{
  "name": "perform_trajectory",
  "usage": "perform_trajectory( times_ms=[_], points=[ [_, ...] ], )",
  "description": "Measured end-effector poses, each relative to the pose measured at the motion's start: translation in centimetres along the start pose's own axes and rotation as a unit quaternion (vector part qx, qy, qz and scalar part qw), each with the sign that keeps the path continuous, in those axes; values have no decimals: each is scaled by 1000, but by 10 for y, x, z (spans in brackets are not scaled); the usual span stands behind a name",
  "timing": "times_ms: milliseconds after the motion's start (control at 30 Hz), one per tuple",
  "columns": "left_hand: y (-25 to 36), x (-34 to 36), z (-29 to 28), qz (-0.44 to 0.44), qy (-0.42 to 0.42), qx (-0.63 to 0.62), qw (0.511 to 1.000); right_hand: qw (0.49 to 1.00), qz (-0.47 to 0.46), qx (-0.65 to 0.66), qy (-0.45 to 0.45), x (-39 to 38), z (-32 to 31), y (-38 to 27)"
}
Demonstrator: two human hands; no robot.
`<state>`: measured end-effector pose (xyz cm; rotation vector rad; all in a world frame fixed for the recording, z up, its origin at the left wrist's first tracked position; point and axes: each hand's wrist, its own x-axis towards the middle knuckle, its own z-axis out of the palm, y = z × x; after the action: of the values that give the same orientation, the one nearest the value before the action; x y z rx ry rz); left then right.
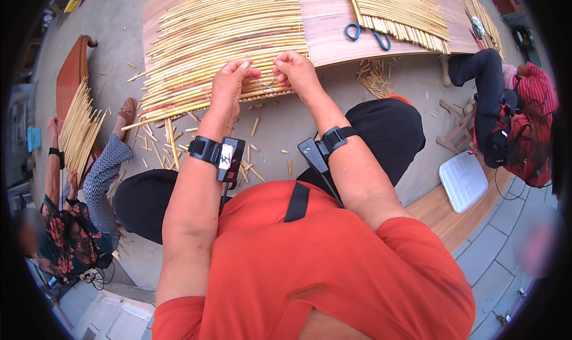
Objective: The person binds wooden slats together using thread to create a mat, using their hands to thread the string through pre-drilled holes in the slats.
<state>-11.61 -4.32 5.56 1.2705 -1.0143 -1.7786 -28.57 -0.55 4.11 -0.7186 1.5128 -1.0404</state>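
Observation:
A mat of thin yellow reed sticks [232, 33], tied in rows with pale string, lies across the table in front of me. My left hand [229, 85] is at its near edge, thumb and fingertips pinched together. To its right, my right hand [296, 72] is pinched too. A thin whitish string [262, 84] runs between the two hands, just over the lowest sticks. How its ends sit inside the fingers is too small to tell. Several sticks jut past the mat's near left corner.
Scissors with dark teal handles [353, 32] lie by a second reed mat [405, 9]. Cut stick ends [375, 78] litter the floor. One person [77, 227] holds a stick mat at left; another [527, 125] sits at right. A white plastic lid [463, 181] rests on a wooden bench [444, 218].

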Motion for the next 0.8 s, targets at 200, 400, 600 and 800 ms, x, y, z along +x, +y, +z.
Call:
perform_trajectory(
  times_ms=[200,400,600,800],
  points=[
    [29,-48,-53,63,82,160,982,919,-202,330,72,-34,-40,-47],
    [-22,-72,-64,-245,-67,101,962,900,-367,205,110,-71,-61,-117],
    [-70,-44,-42,-201,2,-308,930,894,-309,-319,66,-76,-16,-103],
    [-65,-33,-56,-120,34,-336,934,871,-313,-379,24,-67,4,-102]
  ],
)
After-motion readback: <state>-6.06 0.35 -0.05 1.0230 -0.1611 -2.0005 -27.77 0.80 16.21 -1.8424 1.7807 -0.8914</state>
